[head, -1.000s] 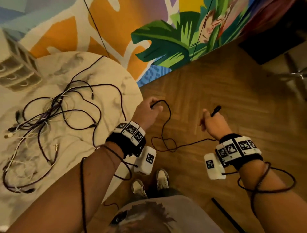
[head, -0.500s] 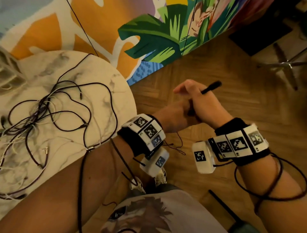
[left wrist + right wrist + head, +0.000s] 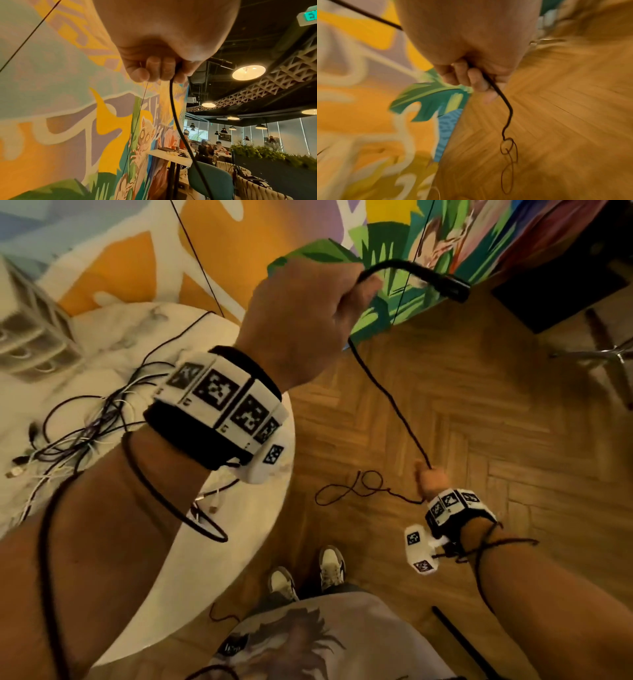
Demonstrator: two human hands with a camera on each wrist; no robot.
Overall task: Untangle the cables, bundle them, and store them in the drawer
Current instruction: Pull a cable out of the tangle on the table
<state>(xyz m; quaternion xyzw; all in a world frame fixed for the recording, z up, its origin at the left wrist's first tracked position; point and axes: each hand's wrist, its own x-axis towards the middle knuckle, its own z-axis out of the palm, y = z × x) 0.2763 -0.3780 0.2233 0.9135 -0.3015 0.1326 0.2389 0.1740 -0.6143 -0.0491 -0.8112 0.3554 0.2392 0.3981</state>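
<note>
My left hand is raised high and grips a thin black cable near its plug end, which sticks out to the right. The cable runs taut down to my right hand, held low over the floor and curled round it. Past that hand the cable trails in small loops on the floor. The left wrist view shows fingers wrapped round the cable. Curled fingers hold the cable in the right wrist view. A tangle of black and white cables lies on the round marble table.
A white drawer unit stands at the table's far left. A painted mural wall runs behind. The floor is wooden herringbone. A chair base is at right. My shoes are below. Recording wires wrap both forearms.
My hands were together around the cable end; now the left has risen with the plug end and the right has dropped low, stretching the cable between them.
</note>
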